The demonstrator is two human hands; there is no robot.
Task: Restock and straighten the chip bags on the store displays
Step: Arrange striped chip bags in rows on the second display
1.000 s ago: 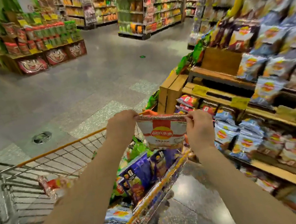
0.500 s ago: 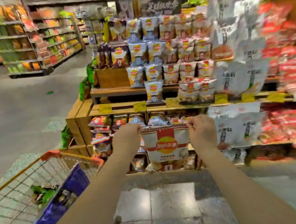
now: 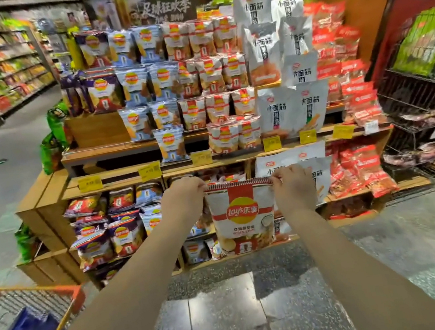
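Head: cart [image 3: 69, 294] btm-left, display [image 3: 47, 207] ahead

Single view: head-worn, wide-angle. Faces forward and slightly down toward the wooden display shelf [image 3: 117, 180], near. Both forearms reach in from below.

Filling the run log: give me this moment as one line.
left hand: pinches bag top corner | right hand: pinches other corner | chip bag: red-white, upright, facing wooden display | not yet shelved
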